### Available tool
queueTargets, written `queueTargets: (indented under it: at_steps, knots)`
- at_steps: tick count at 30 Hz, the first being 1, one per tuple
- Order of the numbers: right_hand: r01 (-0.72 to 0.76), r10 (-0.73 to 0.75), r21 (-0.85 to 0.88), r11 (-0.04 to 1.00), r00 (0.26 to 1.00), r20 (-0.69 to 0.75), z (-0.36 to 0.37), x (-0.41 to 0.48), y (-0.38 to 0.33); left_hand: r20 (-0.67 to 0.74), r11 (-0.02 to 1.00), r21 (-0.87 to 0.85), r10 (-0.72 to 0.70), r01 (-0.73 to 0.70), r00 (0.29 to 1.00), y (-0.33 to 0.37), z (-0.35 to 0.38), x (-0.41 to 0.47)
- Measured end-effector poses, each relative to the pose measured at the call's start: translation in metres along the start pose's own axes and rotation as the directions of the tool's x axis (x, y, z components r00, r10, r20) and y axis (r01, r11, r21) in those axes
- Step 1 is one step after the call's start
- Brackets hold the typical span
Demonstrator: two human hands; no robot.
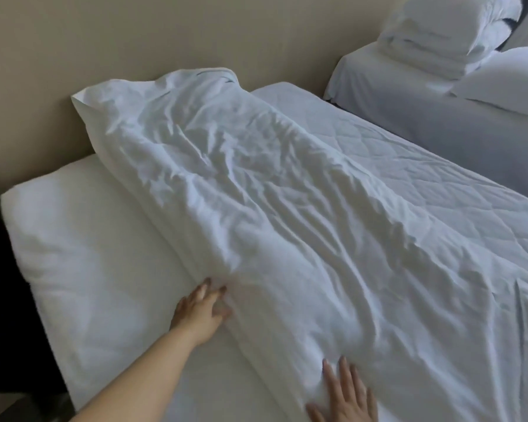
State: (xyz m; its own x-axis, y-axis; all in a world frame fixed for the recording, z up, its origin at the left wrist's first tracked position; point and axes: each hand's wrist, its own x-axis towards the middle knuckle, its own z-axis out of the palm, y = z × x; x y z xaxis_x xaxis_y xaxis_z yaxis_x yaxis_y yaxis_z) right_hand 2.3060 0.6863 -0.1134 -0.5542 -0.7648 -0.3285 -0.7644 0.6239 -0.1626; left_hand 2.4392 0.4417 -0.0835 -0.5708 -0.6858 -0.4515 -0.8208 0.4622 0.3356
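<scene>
A crumpled white duvet cover (256, 193) lies lengthwise down the middle of the bed (83, 269), running from the edge against the beige wall (134, 41) to the near edge where the person stands. Its far end is bunched up against the wall, and its left side is folded into a thick layered border. To its right, the quilted mattress pad (424, 166) shows bare as far as the bed's right edge. To its left is a plain white strip that ends in a rounded far-left corner.

The left hand (200, 309) rests against the folded left border of the duvet cover near the bed's near edge. Its fingers are spread and loosely extended, touching the cloth; the blur makes it hard to be sure, but they do not appear to pinch it. The right hand (345, 397) lies flat on top of the duvet cover at the near edge, fingers straight and slightly apart, pressing the fabric down.

Beyond the bed's far-right corner stands a second bed (409, 95), carrying a stack of folded linens (424, 47) and a pillow (506, 77).
</scene>
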Motion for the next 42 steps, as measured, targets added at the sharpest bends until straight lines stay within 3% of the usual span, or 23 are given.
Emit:
queueTargets:
  at_steps: [3, 7, 9, 12, 14, 17, 19, 21, 24, 26, 29, 33, 35, 37, 39, 42]
  knots:
    - [-0.076, 0.081, -0.076, 0.994, 0.994, 0.071, -0.009, 0.021, -0.034, 0.15, 1.0, 0.003, -0.01, 0.009, 0.989, -0.037, 0.007, 0.005]
    - [-0.1, 0.153, -0.176, 0.979, 0.934, 0.322, -0.039, 0.036, -0.064, 0.216, 0.992, 0.119, 0.021, -0.048, 0.976, -0.052, 0.017, -0.003]
    - [-0.099, 0.134, -0.176, 0.979, 0.971, 0.199, -0.039, 0.033, -0.07, 0.191, 0.986, 0.168, -0.009, -0.023, 0.981, -0.053, 0.014, -0.004]
    - [-0.141, 0.173, -0.138, 0.98, 0.949, 0.263, -0.031, 0.028, -0.064, 0.05, 0.972, 0.217, -0.1, 0.087, 0.994, -0.072, 0.012, 0.001]
    - [-0.08, 0.11, -0.152, 0.985, 0.973, 0.203, -0.029, 0.033, -0.063, -0.063, 0.967, 0.197, -0.155, 0.164, 0.986, -0.096, 0.011, 0.009]
    - [0.015, -0.015, -0.006, 1.0, 0.996, -0.09, -0.019, 0.049, -0.058, -0.182, 0.969, 0.041, -0.234, 0.245, 0.955, -0.131, 0.011, 0.032]
    - [0.025, -0.007, 0.083, 0.996, 0.979, -0.206, -0.024, 0.08, -0.071, -0.295, 0.969, -0.061, -0.248, 0.241, 0.923, -0.148, 0.013, 0.056]
    - [0.066, -0.051, 0.038, 0.997, 0.952, -0.303, -0.042, 0.12, -0.095, -0.407, 0.979, -0.02, -0.192, 0.202, 0.893, -0.161, 0.017, 0.072]
    - [0.108, -0.109, -0.014, 0.994, 0.985, -0.131, -0.069, 0.19, -0.148, -0.298, 0.981, -0.034, -0.19, 0.189, 0.935, -0.167, 0.018, 0.079]
    - [0.052, -0.052, 0.032, 0.998, 0.998, -0.019, -0.072, 0.239, -0.184, -0.254, 0.983, -0.065, -0.181, 0.17, 0.95, -0.17, 0.02, 0.08]
    - [0.026, -0.025, 0.132, 0.991, 1.0, -0.009, -0.059, 0.298, -0.245, -0.378, 0.991, -0.09, -0.122, 0.095, 0.918, -0.179, 0.024, 0.087]
    - [-0.043, 0.043, -0.019, 0.999, 0.999, -0.011, -0.035, 0.326, -0.265, -0.396, 0.992, -0.103, 0.03, -0.077, 0.918, -0.195, 0.018, 0.088]
    - [-0.052, 0.051, -0.041, 0.998, 0.998, -0.022, -0.033, 0.331, -0.259, -0.477, 0.961, -0.172, 0.109, -0.215, 0.872, -0.211, -0.006, 0.095]
    - [-0.061, 0.06, -0.047, 0.997, 0.998, -0.029, -0.029, 0.334, -0.256, -0.613, 0.92, -0.309, 0.002, -0.242, 0.79, -0.223, -0.046, 0.117]
    - [-0.056, 0.054, -0.051, 0.997, 0.998, -0.045, -0.027, 0.336, -0.257, -0.653, 0.837, -0.505, -0.213, -0.208, 0.727, -0.223, -0.098, 0.156]
    - [-0.062, 0.06, -0.029, 0.998, 0.995, -0.081, -0.021, 0.333, -0.256, -0.49, 0.613, -0.783, -0.508, -0.102, 0.708, -0.227, -0.178, 0.236]
